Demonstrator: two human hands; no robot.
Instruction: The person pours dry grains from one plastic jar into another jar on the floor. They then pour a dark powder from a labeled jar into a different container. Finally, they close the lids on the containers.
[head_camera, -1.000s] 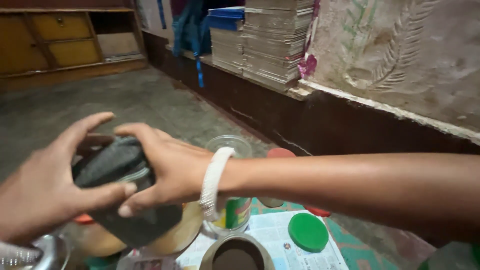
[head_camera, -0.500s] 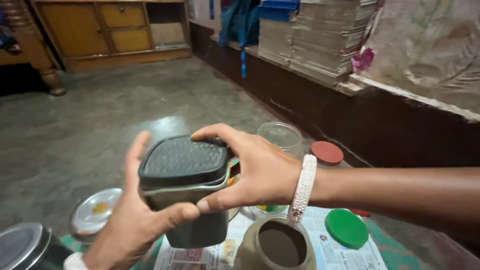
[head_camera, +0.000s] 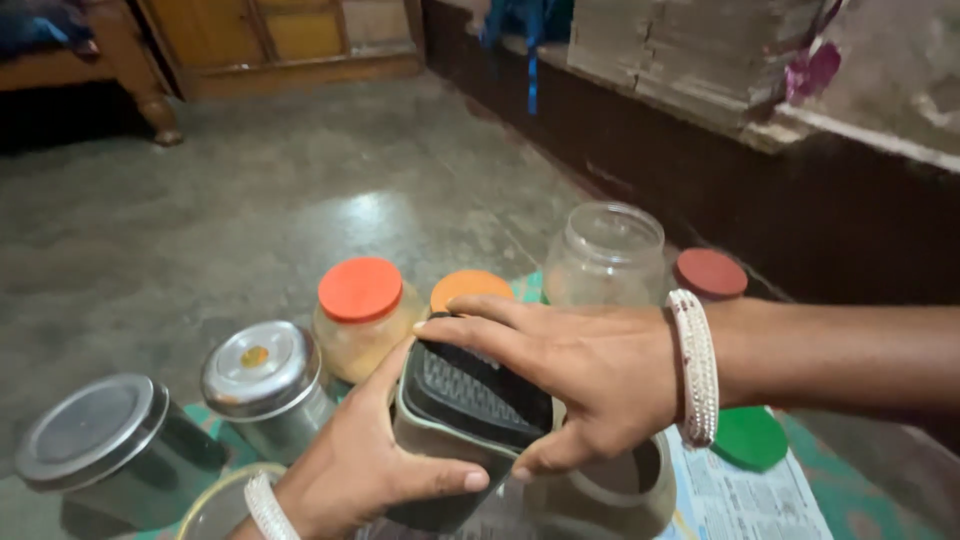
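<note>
Dark-lidded box (head_camera: 470, 400) gripped in both hands, low centre

Right hand (head_camera: 570, 375) lies over the lid, fingers curled round its edges; left hand (head_camera: 365, 465) wraps the body from below, thumb across the front. Behind: orange-capped jars (head_camera: 360, 310), clear jar (head_camera: 605, 250), two steel tins (head_camera: 265, 385); green lid (head_camera: 750, 438) on newspaper (head_camera: 745, 500)

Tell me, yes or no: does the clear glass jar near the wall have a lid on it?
No: the clear glass jar stands open at the top, with no lid on its mouth.
</note>
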